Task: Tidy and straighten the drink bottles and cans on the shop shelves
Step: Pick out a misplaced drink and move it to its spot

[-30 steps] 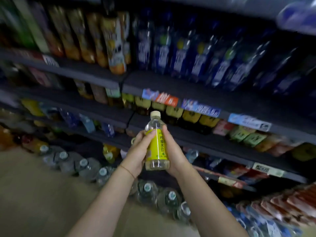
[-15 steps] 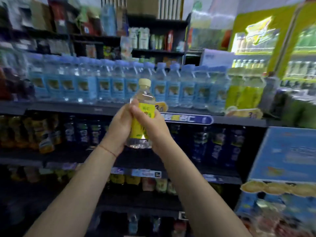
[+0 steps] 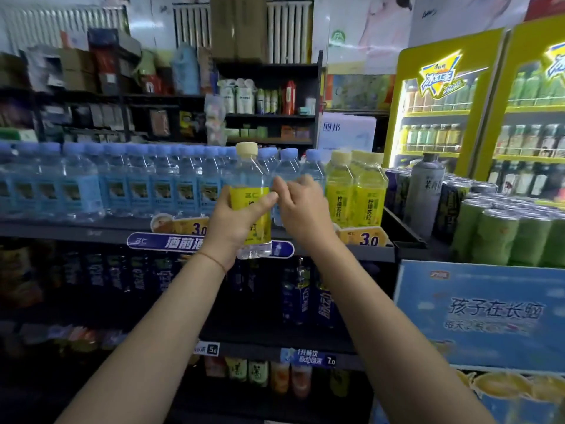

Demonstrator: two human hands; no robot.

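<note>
My left hand (image 3: 235, 223) grips a clear bottle with a yellow label and cream cap (image 3: 249, 179), upright in front of the top shelf (image 3: 91, 231). My right hand (image 3: 301, 206) is just right of the bottle, fingers loosely curled, off the bottle and reaching toward the blue-capped water bottles (image 3: 287, 169) behind. A long row of blue-label water bottles (image 3: 128, 182) fills the top shelf. Two matching yellow-label bottles (image 3: 354, 188) stand at the row's right end.
Green cans (image 3: 501, 237) and dark cans with a tall grey bottle (image 3: 425, 191) stand on a stack at the right, above a blue carton (image 3: 489, 313). Lower shelves hold dark blue bottles (image 3: 305, 298). A yellow lit fridge (image 3: 434, 105) stands behind.
The view rose from the lower shelves to the top shelf. Both hands held the yellow-label bottle; now my right hand has let go and moved right, and the left holds it alone.
</note>
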